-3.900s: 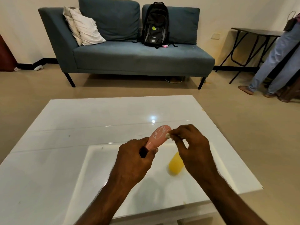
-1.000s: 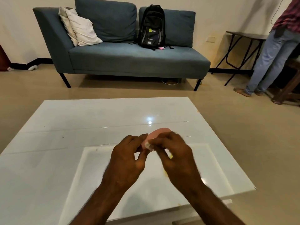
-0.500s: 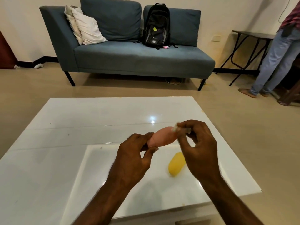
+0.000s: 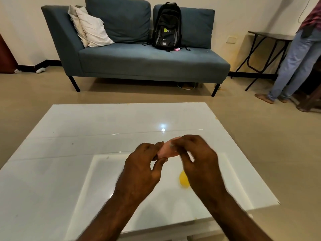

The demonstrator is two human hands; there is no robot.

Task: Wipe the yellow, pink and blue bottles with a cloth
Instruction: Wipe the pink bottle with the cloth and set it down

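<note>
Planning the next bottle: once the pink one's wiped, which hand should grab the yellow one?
Probably the left hand. It only holds the pink bottle, and the right hand seems to pinch the cloth. The yellow bottle lies on the table, within reach.

Low white glossy table [image 4: 86, 153], square top, with a ceiling light reflected on its far half. A brighter rectangular panel is set into the near part of the top. One item lies directly on it: a yellow bottle [image 4: 183, 181], on its side on the panel, below and just behind the right hand [image 4: 198, 160], which partly covers it. A few small dark specks mark the surface to the left of the left hand [image 4: 144, 171].
</note>
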